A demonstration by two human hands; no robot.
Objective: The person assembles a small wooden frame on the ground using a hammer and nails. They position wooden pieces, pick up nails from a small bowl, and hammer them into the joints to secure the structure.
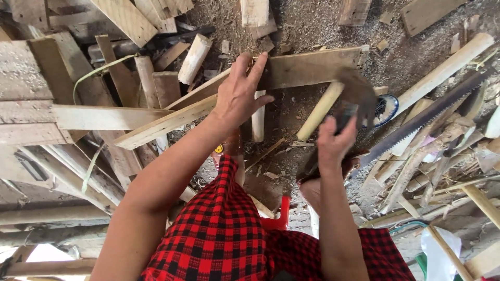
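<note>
My left hand (240, 93) presses down on a pale wooden plank (312, 66), fingers spread over its top and thumb hooked at its lower edge, where a second long plank (161, 125) meets it. My right hand (336, 140) grips the dark handle of a hammer-like tool (358, 96), raised just right of the left hand. The tool's brownish head is motion-blurred. A round pale stick (320, 110) lies under the tool. Red checked cloth (219, 234) covers my lap.
A long-toothed saw (422, 122) lies at the right among sticks. A blue-and-white bowl (389, 106) sits beside it. Stacked boards (31, 104) fill the left side, and offcuts and sawdust litter the ground. A red plastic piece (281, 213) shows between my knees.
</note>
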